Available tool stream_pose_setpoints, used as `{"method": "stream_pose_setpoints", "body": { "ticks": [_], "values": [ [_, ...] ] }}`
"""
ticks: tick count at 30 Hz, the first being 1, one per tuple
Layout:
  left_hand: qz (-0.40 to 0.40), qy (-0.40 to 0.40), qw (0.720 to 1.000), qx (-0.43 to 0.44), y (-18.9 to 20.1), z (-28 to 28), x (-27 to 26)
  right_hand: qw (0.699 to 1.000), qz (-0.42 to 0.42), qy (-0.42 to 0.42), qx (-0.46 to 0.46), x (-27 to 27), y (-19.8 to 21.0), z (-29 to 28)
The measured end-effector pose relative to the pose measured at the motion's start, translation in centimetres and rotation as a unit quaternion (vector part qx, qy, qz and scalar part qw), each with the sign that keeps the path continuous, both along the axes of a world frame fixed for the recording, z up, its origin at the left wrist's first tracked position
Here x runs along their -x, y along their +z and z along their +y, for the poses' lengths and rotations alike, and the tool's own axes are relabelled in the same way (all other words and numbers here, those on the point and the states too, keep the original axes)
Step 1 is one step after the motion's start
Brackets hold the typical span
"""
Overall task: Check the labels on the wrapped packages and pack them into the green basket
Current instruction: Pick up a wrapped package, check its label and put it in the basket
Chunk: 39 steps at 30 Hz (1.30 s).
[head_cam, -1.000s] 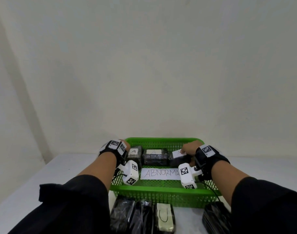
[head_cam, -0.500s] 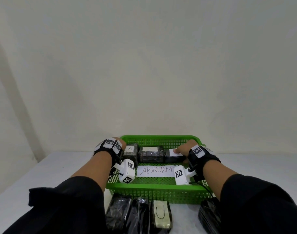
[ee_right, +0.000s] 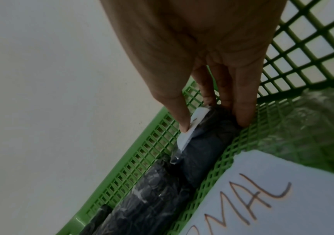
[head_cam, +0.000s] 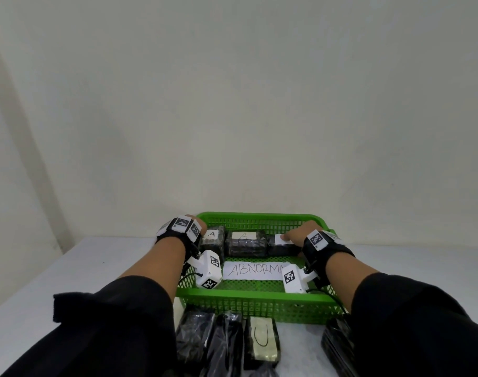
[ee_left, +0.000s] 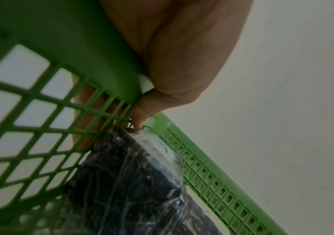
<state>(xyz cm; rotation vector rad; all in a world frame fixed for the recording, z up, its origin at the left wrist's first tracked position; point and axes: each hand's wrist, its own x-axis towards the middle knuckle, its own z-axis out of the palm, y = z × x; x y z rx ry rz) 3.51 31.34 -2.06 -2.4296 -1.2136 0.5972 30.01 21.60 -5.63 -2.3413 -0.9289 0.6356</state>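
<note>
The green basket (head_cam: 254,296) holds three black wrapped packages in a row along its far wall. The left one (head_cam: 212,240) and the middle one (head_cam: 246,243) show white "A" labels. My right hand (head_cam: 295,235) grips the right package (head_cam: 282,247). In the right wrist view the thumb of the right hand (ee_right: 214,122) presses its white label (ee_right: 188,133) and the fingers lie on the package's (ee_right: 208,143) other side. My left hand (head_cam: 198,223) pinches the basket's far-left rim (ee_left: 61,39), fingers outside the mesh, thumb (ee_left: 140,111) inside, touching the left package (ee_left: 132,182).
A white paper reading "ABNORMAL" (head_cam: 253,270) lies on the basket floor in front of the row. On the white table (head_cam: 96,268) before the basket lie several more black packages (head_cam: 194,338), one labelled "U" (head_cam: 262,338), and another at the right (head_cam: 338,346). A wall stands behind.
The head view has shifted slightly. Both hands stay at the basket; the right package now lies level in the row, with the right hand farther over its label.
</note>
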Motion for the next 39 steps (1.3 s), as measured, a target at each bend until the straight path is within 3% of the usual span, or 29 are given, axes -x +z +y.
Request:
{"method": "stream_pose_setpoints", "body": {
  "ticks": [7, 14, 17, 22, 25, 30, 39],
  "values": [
    [-0.04, 0.064, 0.995, 0.062, 0.7, -0.8, 0.1, 0.998, -0.046, 0.038, 0.004, 0.7, 2.2, -1.0],
    [-0.176, 0.111, 0.977, 0.048, 2.9, -2.4, -0.7, 0.983, -0.123, 0.088, -0.104, 2.6, 8.6, -3.3],
    [-0.315, 0.143, 0.938, 0.026, 4.2, -1.7, -0.7, 0.973, -0.143, 0.121, -0.131, 3.9, 10.6, -4.8],
    [-0.464, 0.123, 0.876, 0.054, 7.7, -4.0, -0.4, 0.957, -0.166, 0.185, -0.151, 6.4, 11.8, -8.4],
    [-0.477, 0.085, 0.872, 0.07, 8.6, -6.6, -0.1, 0.947, -0.181, 0.216, -0.152, 8.0, 11.8, -10.9],
    [-0.445, 0.012, 0.89, 0.101, 8.0, -12.2, 1.8, 0.939, -0.183, 0.255, -0.138, 10.2, 10.8, -14.1],
    [-0.383, -0.008, 0.914, 0.133, 5.5, -19.6, 6.9, 0.924, -0.159, 0.324, -0.123, 14.9, 8.9, -19.0]
  ]
}}
